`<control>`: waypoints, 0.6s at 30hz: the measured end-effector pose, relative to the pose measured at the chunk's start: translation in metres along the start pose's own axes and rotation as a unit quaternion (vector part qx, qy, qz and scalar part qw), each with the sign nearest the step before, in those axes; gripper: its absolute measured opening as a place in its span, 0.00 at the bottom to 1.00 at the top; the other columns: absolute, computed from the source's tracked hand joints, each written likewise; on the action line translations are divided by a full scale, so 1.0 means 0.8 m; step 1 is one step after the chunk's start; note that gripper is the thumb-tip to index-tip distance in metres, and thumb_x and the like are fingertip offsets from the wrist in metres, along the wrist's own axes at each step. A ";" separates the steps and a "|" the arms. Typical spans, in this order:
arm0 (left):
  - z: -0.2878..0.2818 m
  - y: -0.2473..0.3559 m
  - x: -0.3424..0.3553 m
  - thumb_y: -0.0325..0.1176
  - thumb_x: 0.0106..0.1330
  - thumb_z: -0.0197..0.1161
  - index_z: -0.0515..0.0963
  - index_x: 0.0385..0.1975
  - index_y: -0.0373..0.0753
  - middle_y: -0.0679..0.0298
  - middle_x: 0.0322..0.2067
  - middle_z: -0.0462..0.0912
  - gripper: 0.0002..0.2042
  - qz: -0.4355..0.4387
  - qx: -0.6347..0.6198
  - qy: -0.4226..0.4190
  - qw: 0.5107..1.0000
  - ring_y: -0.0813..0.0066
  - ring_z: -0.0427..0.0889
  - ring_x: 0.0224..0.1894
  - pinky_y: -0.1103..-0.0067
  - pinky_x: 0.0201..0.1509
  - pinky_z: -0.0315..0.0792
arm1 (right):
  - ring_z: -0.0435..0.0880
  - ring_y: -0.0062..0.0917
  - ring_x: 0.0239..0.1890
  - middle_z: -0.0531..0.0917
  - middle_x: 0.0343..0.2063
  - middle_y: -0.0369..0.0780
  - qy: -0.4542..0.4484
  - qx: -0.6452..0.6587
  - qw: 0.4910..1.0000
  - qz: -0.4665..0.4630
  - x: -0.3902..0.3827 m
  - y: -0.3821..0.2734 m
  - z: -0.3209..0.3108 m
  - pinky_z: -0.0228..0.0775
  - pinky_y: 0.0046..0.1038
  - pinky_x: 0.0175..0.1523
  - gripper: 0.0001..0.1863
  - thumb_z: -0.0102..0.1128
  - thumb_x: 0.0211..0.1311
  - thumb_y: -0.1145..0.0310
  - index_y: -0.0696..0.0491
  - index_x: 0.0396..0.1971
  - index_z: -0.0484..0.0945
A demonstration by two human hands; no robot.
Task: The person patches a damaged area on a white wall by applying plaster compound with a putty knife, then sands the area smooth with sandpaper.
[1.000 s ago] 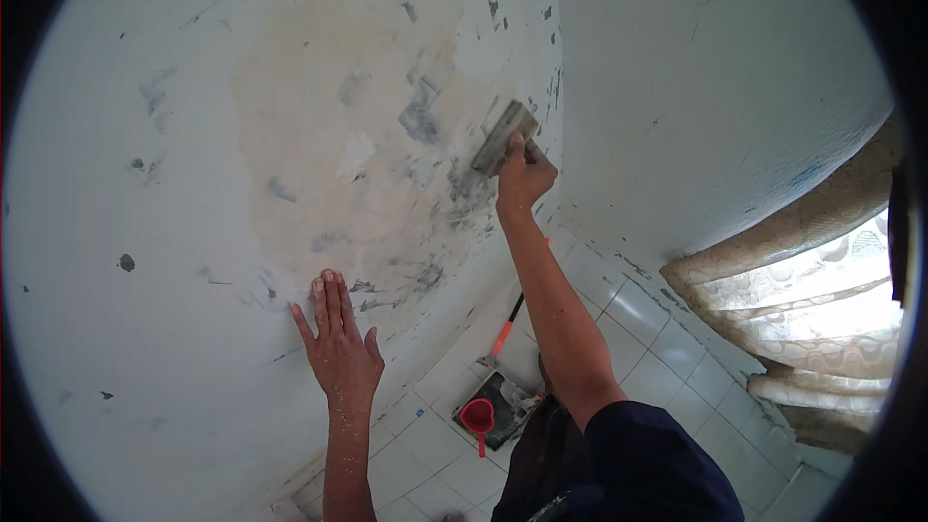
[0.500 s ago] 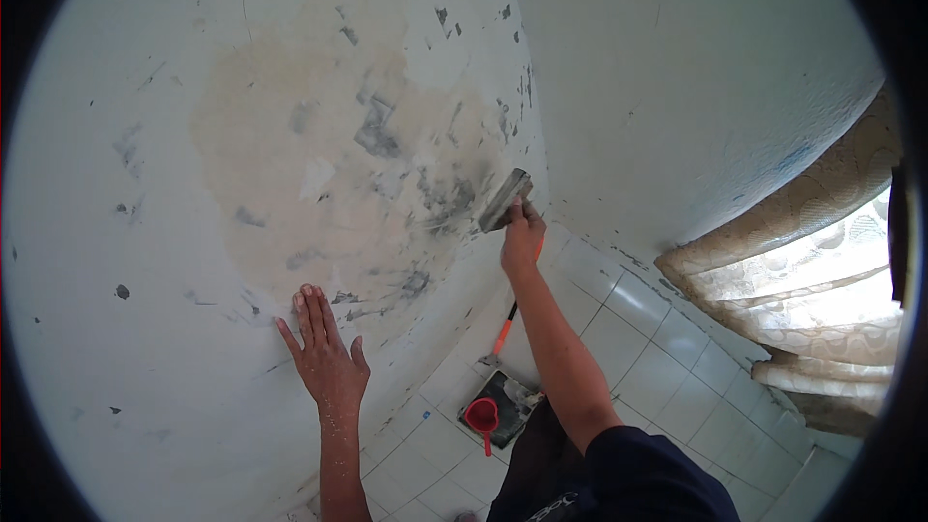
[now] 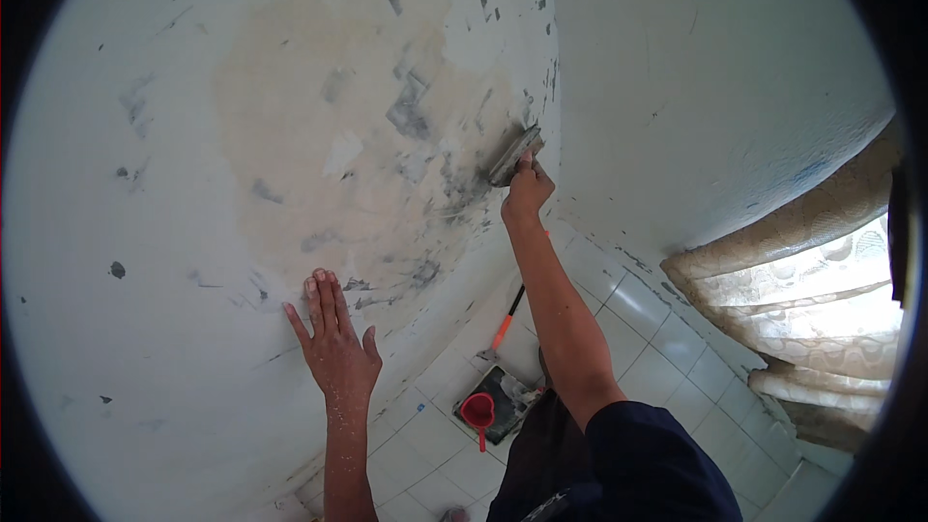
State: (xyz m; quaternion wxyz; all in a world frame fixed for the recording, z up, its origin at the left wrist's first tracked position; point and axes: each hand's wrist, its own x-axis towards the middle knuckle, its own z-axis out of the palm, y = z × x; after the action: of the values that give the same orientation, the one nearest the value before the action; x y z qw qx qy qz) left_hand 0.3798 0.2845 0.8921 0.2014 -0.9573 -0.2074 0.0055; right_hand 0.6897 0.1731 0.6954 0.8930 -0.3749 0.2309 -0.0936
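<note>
My right hand (image 3: 529,195) grips a wide, flat putty knife (image 3: 515,157), whose blade lies against the wall (image 3: 174,367) close to the corner. Around the blade, the wall carries dark grey smears. My left hand (image 3: 338,343) rests flat on the same wall, lower and to the left, fingers stretched out and thumb apart. It touches the lower edge of a large beige patch (image 3: 290,126) that has scattered grey marks. White specks dot my left wrist. The knife's handle is mostly hidden in my right fist.
On the tiled floor (image 3: 667,338) below stands a black tray (image 3: 501,425) with a red dipper (image 3: 478,411) on it. A tool with an orange and black handle (image 3: 503,331) lies beside it. At right, a patterned curtain (image 3: 773,280) hangs over a bright window.
My right hand has moved the putty knife a little up the wall. My left hand stays at about the same spot on the wall, while the whole view has shifted slightly.
</note>
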 end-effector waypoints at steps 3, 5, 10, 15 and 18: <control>-0.002 0.007 0.004 0.44 0.57 0.72 0.45 0.78 0.33 0.55 0.81 0.42 0.53 0.017 -0.013 0.003 1.000 0.61 0.39 0.83 0.52 0.83 0.29 | 0.77 0.17 0.32 0.86 0.32 0.38 -0.015 -0.014 0.998 -0.065 -0.012 -0.040 0.021 0.71 0.23 0.41 0.17 0.58 0.74 0.70 0.72 0.48 0.83; -0.002 0.005 0.002 0.45 0.58 0.72 0.46 0.78 0.32 0.55 0.81 0.42 0.53 0.027 -0.010 0.004 1.000 0.61 0.39 0.83 0.52 0.83 0.29 | 0.76 0.17 0.32 0.85 0.31 0.37 -0.035 -0.056 0.994 -0.082 -0.045 -0.069 0.041 0.70 0.22 0.40 0.17 0.59 0.74 0.70 0.71 0.48 0.83; -0.005 0.004 0.001 0.45 0.58 0.72 0.46 0.78 0.33 0.55 0.81 0.42 0.53 0.020 -0.005 -0.001 1.000 0.61 0.39 0.83 0.52 0.83 0.28 | 0.73 0.15 0.32 0.80 0.28 0.32 -0.181 -0.094 0.973 -0.103 -0.122 -0.135 0.069 0.67 0.21 0.38 0.19 0.60 0.74 0.66 0.70 0.49 0.82; -0.015 0.008 0.001 0.46 0.61 0.71 0.46 0.79 0.35 0.60 0.81 0.43 0.51 -0.005 0.012 -0.024 1.000 0.65 0.41 0.82 0.54 0.84 0.29 | 0.77 0.16 0.36 0.84 0.36 0.36 -0.135 0.011 0.990 -0.041 -0.086 -0.078 -0.025 0.70 0.20 0.43 0.17 0.59 0.76 0.67 0.66 0.53 0.82; -0.011 0.015 0.006 0.45 0.60 0.72 0.46 0.79 0.35 0.60 0.81 0.44 0.52 0.008 -0.002 -0.012 1.000 0.65 0.42 0.82 0.54 0.84 0.29 | 0.81 0.19 0.40 0.85 0.41 0.39 -0.077 0.012 0.997 0.007 -0.018 0.013 -0.110 0.73 0.24 0.48 0.19 0.58 0.77 0.67 0.69 0.54 0.79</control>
State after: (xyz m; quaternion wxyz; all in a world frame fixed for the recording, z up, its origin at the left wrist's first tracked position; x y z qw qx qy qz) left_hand 0.3895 0.2733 0.8959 0.1974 -0.9591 -0.2022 0.0179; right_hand 0.6342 0.1301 0.6394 0.9133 -0.3685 0.1624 -0.0610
